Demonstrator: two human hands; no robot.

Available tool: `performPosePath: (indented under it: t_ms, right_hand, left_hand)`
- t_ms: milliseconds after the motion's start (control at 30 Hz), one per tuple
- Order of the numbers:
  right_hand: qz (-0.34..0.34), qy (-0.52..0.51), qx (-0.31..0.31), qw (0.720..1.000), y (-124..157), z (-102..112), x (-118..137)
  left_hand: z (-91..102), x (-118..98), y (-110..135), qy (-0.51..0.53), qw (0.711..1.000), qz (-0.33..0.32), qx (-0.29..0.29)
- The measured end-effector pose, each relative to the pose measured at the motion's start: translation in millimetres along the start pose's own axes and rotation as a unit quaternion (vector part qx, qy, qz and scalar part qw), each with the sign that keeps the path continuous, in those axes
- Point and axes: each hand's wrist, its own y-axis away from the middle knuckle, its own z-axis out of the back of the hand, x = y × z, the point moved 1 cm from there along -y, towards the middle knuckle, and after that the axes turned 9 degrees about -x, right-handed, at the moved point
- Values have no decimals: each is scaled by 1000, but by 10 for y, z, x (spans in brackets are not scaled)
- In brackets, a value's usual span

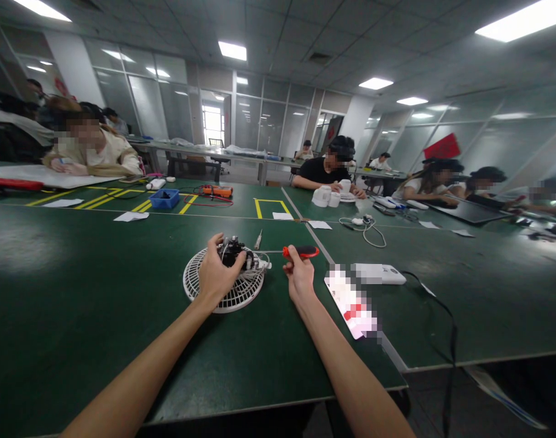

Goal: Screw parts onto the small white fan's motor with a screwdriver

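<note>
A round white fan grille (193,277) lies on the green table, with a black motor assembly (233,250) and loose white wires (255,271) on top of it. My left hand (216,271) is closed around the motor assembly, thumb on its near right side and fingers over its left. In my right hand (300,274) is a screwdriver (306,251) with a red and black handle. Its shaft points left towards the motor; whether the tip touches is too small to tell. Just behind the grille lies a small slim tool (258,239) with a pale handle.
Right of my hand lie a lit phone (348,304) and a white power bank (379,274) with a black cable. Further back are a blue bin (164,199), an orange multimeter (218,191), paper slips and a white cable (373,234). People sit at the tables around.
</note>
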Motion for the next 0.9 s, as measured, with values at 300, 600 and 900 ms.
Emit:
performPosePath:
  t_ms: [300,600,900]
  right_hand:
    - [-18,-20,2,1000,58,-31,47]
    - [-41,-35,19,998,60,-10,32]
    - [-107,-109,71,986,34,-7,40]
  left_hand:
    - [7,0,5,-9,1000,-10,6]
    - [1,-3,11,-10,1000,-10,3]
    - [0,-1,9,-11,1000,-6,-1]
